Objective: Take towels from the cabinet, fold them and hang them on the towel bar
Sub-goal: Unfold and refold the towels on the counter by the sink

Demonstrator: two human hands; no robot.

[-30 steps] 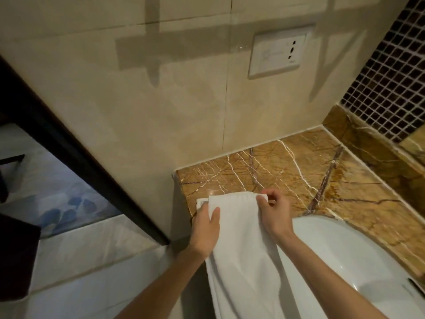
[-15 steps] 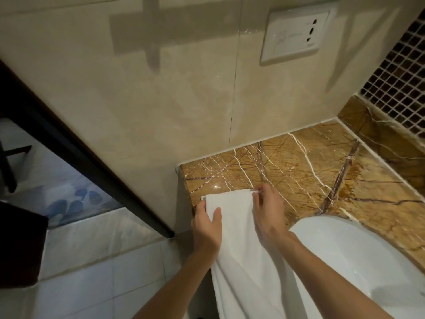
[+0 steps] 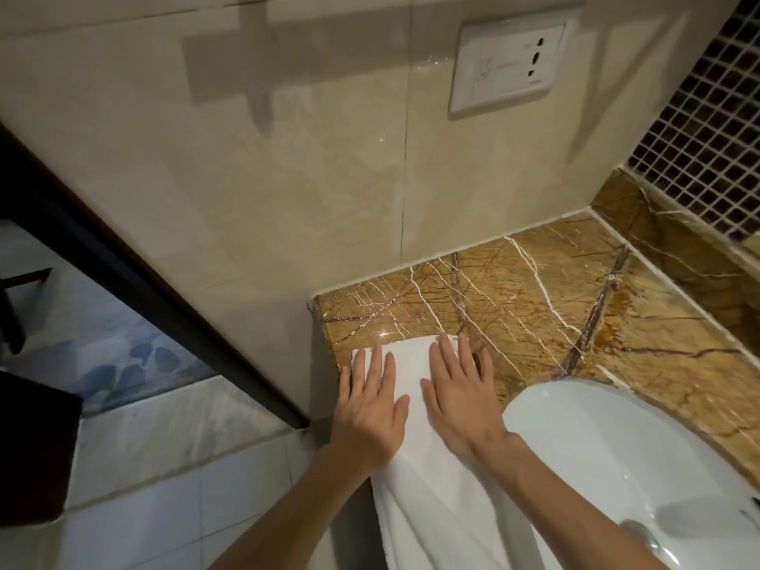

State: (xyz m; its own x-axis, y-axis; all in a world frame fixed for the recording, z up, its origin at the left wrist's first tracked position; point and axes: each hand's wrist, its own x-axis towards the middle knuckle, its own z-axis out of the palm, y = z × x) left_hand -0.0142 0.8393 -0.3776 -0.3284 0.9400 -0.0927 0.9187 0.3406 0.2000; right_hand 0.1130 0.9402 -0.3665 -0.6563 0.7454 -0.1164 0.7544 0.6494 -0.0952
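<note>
The towel [image 3: 412,376] lies lower middle of the frame, its end flat on the left front corner of the counter [image 3: 575,322] and the rest hanging over the edge; left hand [image 3: 370,409] and right hand [image 3: 460,405] press it side by side, fingers straight, neither grip closed on anything. Much of the cloth hangs off polished stone, so lifting both palms together could let its weight drag it to the floor [image 3: 164,508], or a rightward shove could tip it into the sink [image 3: 617,466]. Veined brown marble meets a beige wall [image 3: 246,178] with a socket [image 3: 510,67] upper right.
</note>
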